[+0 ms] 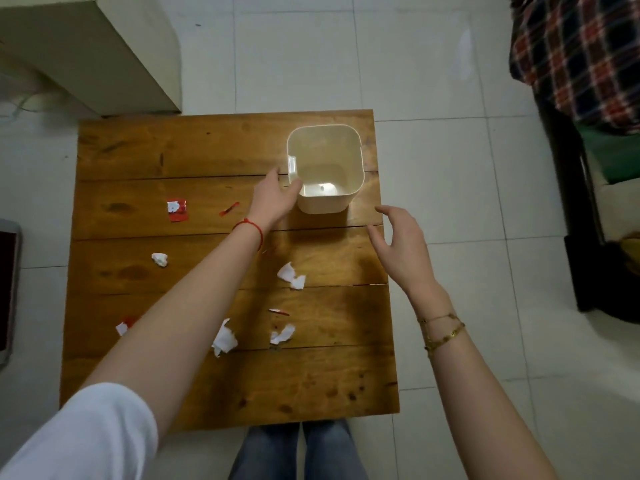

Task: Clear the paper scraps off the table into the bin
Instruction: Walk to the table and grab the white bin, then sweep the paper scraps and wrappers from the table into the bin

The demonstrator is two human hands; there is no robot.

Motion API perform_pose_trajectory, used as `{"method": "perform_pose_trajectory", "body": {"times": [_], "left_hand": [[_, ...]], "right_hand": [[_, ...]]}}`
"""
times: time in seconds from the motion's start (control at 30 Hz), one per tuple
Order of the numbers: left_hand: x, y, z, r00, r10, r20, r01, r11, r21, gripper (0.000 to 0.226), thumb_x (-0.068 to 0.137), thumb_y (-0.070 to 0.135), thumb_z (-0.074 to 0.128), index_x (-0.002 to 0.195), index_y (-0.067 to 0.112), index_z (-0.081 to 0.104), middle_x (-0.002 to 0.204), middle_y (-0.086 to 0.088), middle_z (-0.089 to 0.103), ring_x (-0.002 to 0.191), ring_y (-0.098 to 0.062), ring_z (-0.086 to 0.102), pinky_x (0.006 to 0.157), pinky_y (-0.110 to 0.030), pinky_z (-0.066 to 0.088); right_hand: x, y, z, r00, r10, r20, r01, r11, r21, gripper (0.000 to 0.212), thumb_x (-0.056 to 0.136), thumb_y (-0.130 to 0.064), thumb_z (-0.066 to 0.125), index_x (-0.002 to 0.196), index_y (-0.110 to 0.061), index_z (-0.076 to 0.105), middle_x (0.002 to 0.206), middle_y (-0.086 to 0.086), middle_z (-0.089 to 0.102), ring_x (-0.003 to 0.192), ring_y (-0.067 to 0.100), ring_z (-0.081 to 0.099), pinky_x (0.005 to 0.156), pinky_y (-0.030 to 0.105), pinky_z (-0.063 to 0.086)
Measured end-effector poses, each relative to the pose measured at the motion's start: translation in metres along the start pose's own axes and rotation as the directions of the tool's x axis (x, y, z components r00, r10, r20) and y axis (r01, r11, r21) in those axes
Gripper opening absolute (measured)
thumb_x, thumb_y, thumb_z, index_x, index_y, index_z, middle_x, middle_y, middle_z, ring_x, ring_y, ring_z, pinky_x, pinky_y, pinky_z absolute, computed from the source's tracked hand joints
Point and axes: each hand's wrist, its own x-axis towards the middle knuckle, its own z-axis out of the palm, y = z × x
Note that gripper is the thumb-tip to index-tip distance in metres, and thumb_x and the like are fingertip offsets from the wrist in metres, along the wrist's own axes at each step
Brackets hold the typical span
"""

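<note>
A cream square bin (pixel 346 202) stands upright at the far right of the wooden table (pixel 194 150). My left hand (pixel 273 197) rests against the bin's near-left corner, fingers spread, not clearly gripping it. My right hand (pixel 401 244) hovers open over the table's right edge, apart from the bin. Several scraps lie on the table: a red and white wrapper (pixel 177 210), a red sliver (pixel 229 208), a white ball (pixel 159 259), a white torn piece (pixel 291 276), a larger white piece (pixel 224 338), another white piece (pixel 282 334), and a red and white scrap (pixel 124 325) partly hidden by my left arm.
A pale cabinet (pixel 104 53) stands on the tiled floor beyond the table's far left corner. A plaid cloth (pixel 581 53) hangs over dark furniture at the right. My legs (pixel 298 452) are below the table's near edge. A device's edge (pixel 8 292) shows at far left.
</note>
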Motion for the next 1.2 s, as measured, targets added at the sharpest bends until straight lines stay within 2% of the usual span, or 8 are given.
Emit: {"method": "perform_pose_trajectory", "body": {"times": [0.1,0.27,0.4,0.47,0.67,0.83,1.0,1.2], "left_hand": [[0.012,0.003,0.012,1.0,-0.005,-0.016,0.004,0.999,-0.034,0.047,0.088,0.028,0.051,0.131,0.009,0.049,0.128,-0.013,0.059,0.115,-0.031,0.057,0.089,-0.035,0.048],[0.011,0.008,0.021,0.998,-0.052,-0.031,0.049,0.993,-0.106,0.032,0.09,0.014,0.04,0.113,0.004,0.06,0.11,-0.02,0.065,0.102,-0.04,0.061,0.08,-0.044,0.052],[-0.002,0.001,0.014,0.996,-0.085,-0.034,0.076,0.973,-0.218,0.028,0.094,0.016,0.036,0.1,0.008,0.062,0.092,-0.011,0.062,0.083,-0.029,0.057,0.072,-0.037,0.048],[-0.014,-0.007,0.006,0.995,-0.091,-0.032,0.079,0.961,-0.265,0.026,0.093,0.018,0.037,0.098,0.011,0.062,0.095,-0.012,0.065,0.086,-0.03,0.061,0.077,-0.038,0.052],[-0.088,-0.029,-0.025,0.993,-0.077,-0.091,0.055,0.973,-0.223,0.033,0.096,0.017,0.038,0.123,0.01,0.057,0.111,-0.007,0.063,0.098,-0.02,0.059,0.08,-0.031,0.053],[-0.162,-0.066,-0.051,0.978,-0.151,-0.143,0.116,0.968,-0.223,0.036,0.095,0.018,0.043,0.128,0.009,0.053,0.121,-0.011,0.062,0.11,-0.025,0.06,0.091,-0.038,0.053],[-0.239,-0.118,-0.064,0.959,-0.193,-0.206,0.148,0.965,-0.214,0.037,0.094,0.018,0.045,0.128,0.01,0.054,0.123,-0.01,0.062,0.108,-0.021,0.059,0.09,-0.036,0.053],[-0.322,-0.199,-0.069,0.946,-0.23,-0.229,0.179,0.958,-0.223,0.034,0.093,0.02,0.047,0.123,0.01,0.058,0.117,-0.011,0.064,0.105,-0.026,0.06,0.08,-0.032,0.051]], "right_hand": [[0.003,0.011,0.014,1.0,0.003,0.015,-0.004,1.0,0.024,0.04,0.093,-0.026,0.055,0.13,-0.013,0.051,0.129,0.003,0.056,0.123,0.017,0.048,0.103,0.025,0.034],[-0.003,0.017,0.022,0.999,0.023,0.043,-0.025,0.998,0.054,0.04,0.093,-0.028,0.054,0.13,-0.014,0.05,0.13,0.002,0.055,0.123,0.015,0.048,0.105,0.027,0.036],[-0.014,0.016,0.017,0.999,0.022,0.045,-0.025,0.998,0.059,0.04,0.094,-0.03,0.054,0.131,-0.015,0.05,0.129,0.001,0.056,0.122,0.015,0.048,0.105,0.029,0.037],[-0.022,0.015,0.013,0.999,0.022,0.041,-0.024,0.998,0.058,0.04,0.094,-0.029,0.054,0.131,-0.015,0.05,0.129,0.002,0.056,0.122,0.016,0.048,0.105,0.03,0.038],[-0.056,0.0,0.006,0.998,-0.012,0.059,0.01,1.0,0.026,0.04,0.094,-0.027,0.054,0.131,-0.013,0.049,0.13,0.005,0.055,0.122,0.019,0.048,0.102,0.024,0.033],[-0.095,-0.02,0.01,0.995,-0.055,0.087,0.055,0.998,0.003,0.042,0.093,-0.028,0.055,0.133,-0.013,0.048,0.133,0.004,0.054,0.124,0.019,0.047,0.103,0.026,0.034],[-0.14,-0.039,0.028,0.988,-0.085,0.129,0.085,0.996,0.004,0.043,0.094,-0.028,0.054,0.134,-0.014,0.047,0.134,0.004,0.054,0.126,0.019,0.046,0.106,0.033,0.037],[-0.199,-0.061,0.065,0.983,-0.09,0.162,0.095,0.995,-0.022,0.043,0.092,-0.027,0.057,0.132,-0.013,0.049,0.132,0.006,0.056,0.123,0.021,0.049,0.104,0.035,0.04]]}}
